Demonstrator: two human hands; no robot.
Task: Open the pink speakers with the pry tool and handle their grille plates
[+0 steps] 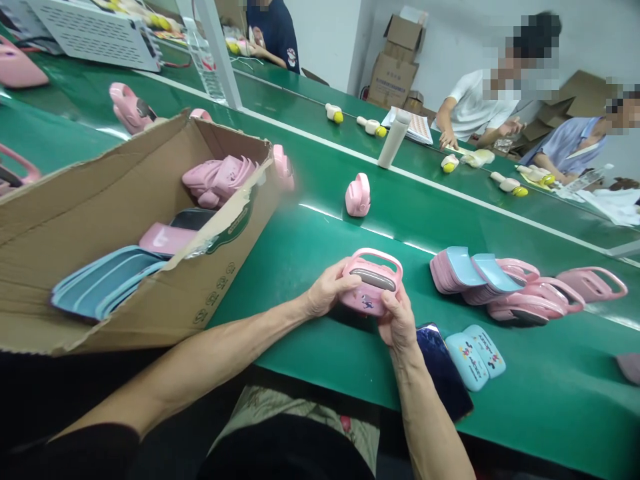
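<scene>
At four o'clock, a dark phone (443, 373), lying flat on the green table (550, 427). At eleven, a clear bottle (204, 63), standing beside a pale post (221, 60); at ten, a white perforated device (97, 33). At one, a pale tumbler (394, 140), standing near printed sheets (417, 127), with cartons (393, 77) stacked beyond. At two, a person in white (477, 103), then a person in light blue (567, 148).

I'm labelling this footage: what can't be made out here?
All in the head view:
Pink handled case: sides partly covered by left hand and right hand.
Dark phone: part hidden behind the right forearm.
Open carton: left end cut off by picture edge.
Pink piece: cut off by right edge.
</scene>
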